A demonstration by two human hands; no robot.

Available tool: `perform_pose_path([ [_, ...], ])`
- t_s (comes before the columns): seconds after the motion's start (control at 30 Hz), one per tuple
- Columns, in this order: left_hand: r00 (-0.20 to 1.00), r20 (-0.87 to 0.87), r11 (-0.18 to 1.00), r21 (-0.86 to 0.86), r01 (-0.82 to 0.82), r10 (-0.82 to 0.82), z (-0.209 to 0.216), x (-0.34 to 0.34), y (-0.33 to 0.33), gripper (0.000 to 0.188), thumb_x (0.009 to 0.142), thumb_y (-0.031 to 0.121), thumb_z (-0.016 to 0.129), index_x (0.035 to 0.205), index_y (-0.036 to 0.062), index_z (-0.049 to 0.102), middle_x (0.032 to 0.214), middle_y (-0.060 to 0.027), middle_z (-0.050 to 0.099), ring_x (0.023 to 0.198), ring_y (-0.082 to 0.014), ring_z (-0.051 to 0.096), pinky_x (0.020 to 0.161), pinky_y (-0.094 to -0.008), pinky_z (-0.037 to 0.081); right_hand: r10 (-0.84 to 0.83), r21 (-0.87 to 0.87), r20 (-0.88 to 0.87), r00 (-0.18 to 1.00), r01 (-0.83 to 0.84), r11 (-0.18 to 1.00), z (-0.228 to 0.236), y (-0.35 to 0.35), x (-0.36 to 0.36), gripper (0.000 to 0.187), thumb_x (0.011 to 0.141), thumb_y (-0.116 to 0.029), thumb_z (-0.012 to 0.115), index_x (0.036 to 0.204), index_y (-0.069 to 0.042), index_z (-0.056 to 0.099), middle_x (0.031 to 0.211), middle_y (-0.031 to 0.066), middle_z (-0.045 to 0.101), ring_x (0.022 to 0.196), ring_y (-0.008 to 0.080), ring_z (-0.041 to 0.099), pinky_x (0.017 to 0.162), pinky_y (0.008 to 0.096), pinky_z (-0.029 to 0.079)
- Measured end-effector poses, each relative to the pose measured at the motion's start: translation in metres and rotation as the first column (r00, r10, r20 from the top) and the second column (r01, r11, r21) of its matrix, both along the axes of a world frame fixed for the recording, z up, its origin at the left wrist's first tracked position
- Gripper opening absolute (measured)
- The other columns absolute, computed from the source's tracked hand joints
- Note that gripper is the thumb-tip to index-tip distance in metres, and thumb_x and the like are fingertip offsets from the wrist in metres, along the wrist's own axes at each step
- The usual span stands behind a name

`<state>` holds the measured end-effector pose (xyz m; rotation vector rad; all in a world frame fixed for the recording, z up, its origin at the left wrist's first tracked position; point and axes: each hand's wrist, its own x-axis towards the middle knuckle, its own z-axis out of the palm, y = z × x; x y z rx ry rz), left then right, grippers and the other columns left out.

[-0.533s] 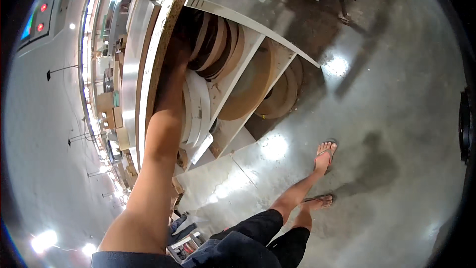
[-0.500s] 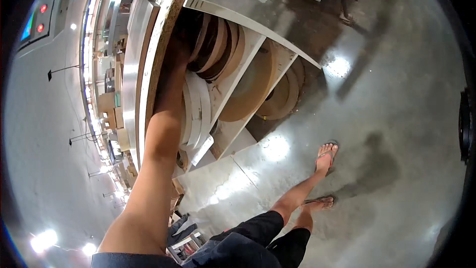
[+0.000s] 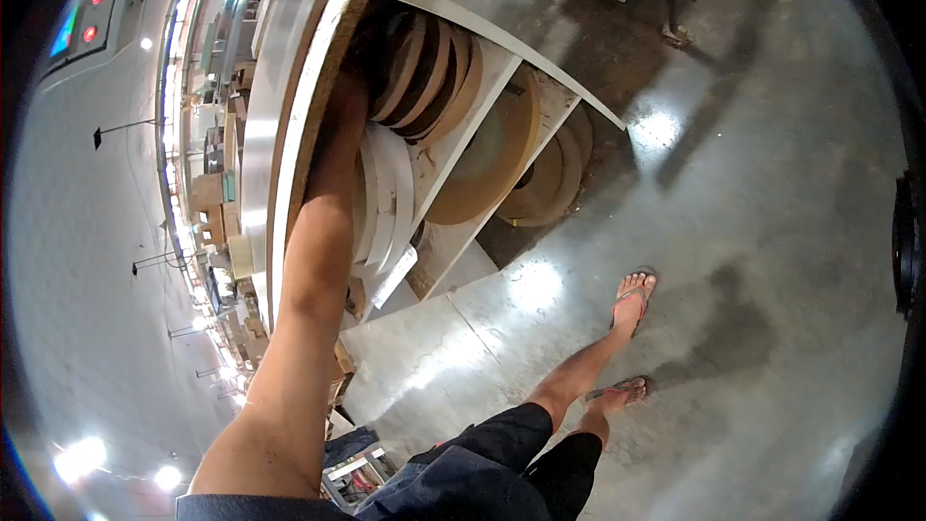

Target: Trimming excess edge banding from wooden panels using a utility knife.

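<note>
My left arm [image 3: 313,280] reaches up from the lower left into a shelf unit [image 3: 473,159], under its thick top board [image 3: 318,87]. The left hand is lost in the dark inside, so its fingers and anything in them are hidden. Close beside the wrist stand brown and tan rolls [image 3: 461,87] of flat strip, like edge banding. White rolls [image 3: 400,183] stand next to the forearm. Beyond the dividers are a large tan roll [image 3: 497,154] and more tan rolls [image 3: 548,183]. My right hand is out of the picture.
White divider panels [image 3: 487,111] split the shelf into compartments. A machine panel [image 3: 92,14] with red buttons and a small screen is at the upper left. My sandalled feet [image 3: 632,299] stand on the shiny concrete floor [image 3: 762,222]. Boxes and shelving [image 3: 217,193] line the far left.
The view has shifted slightly, and the shelf and rolls sit a little higher in it. My left arm stays inside the shelf, its forearm moved slightly.
</note>
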<state>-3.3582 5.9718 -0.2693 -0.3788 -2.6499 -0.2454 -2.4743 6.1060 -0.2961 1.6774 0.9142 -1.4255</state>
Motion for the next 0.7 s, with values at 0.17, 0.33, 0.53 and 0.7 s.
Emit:
perform_pose_path([
  [0.17, 0.979, -0.006, 0.979, -0.030, -0.203, 0.203, 0.013, 0.064, -0.027, 0.048, 0.103, 0.041, 0.046, 0.132, 0.0051, 0.059, 0.132, -0.0220, 0.060, 0.120, -0.0391, 0.058, 0.100, -0.0470, 0.044, 0.173, 0.118, -0.101, 0.980, -0.161, 0.980, 0.005, 0.020, -0.013, 0.061, 0.094, -0.054, 0.056, 0.127, -0.003, 0.062, 0.093, 0.0111, 0.075, 0.059, 0.0215, 0.058, 0.049, 0.0340, 0.045],
  [0.33, 0.764, 0.591, 0.503, 0.593, -0.629, 0.259, 0.019, 0.136, -0.036, 0.033, 0.096, 0.020, 0.055, 0.113, -0.0064, 0.063, 0.098, -0.0167, 0.067, 0.081, -0.0249, 0.063, 0.070, -0.0427, 0.048, 0.147, 0.277, -0.193, 0.970, -0.090, 0.957, 0.033, 0.037, -0.056, 0.052, 0.096, -0.046, 0.056, 0.124, -0.003, 0.064, 0.091, 0.0093, 0.075, 0.063, 0.0225, 0.060, 0.048, 0.0341, 0.045],
  [0.53, 0.570, 0.715, 0.124, 0.660, -0.741, -0.405, 0.075, 0.396, 0.043, 0.022, 0.099, 0.014, 0.058, 0.117, 0.0028, 0.066, 0.102, -0.0032, 0.070, 0.069, -0.0062, 0.054, 0.054, -0.0223, 0.044, 0.126, 0.355, -0.619, 0.775, 0.133, 0.925, 0.098, 0.047, -0.148, 0.028, 0.098, -0.020, 0.060, 0.111, 0.004, 0.066, 0.102, 0.0123, 0.071, 0.096, 0.0201, 0.066, 0.088, 0.0331, 0.051],
  [0.7, 0.325, 0.676, 0.039, 0.463, -0.886, -0.662, 0.181, 0.538, 0.055, 0.026, 0.099, 0.014, 0.061, 0.122, 0.0010, 0.062, 0.096, -0.0029, 0.065, 0.066, -0.0064, 0.053, 0.053, -0.0206, 0.042, 0.306, 0.407, -0.865, 0.397, 0.201, 0.891, 0.206, 0.045, -0.284, 0.026, 0.099, -0.020, 0.063, 0.115, 0.001, 0.066, 0.108, 0.0097, 0.067, 0.101, 0.0179, 0.061, 0.089, 0.0310, 0.047],
])
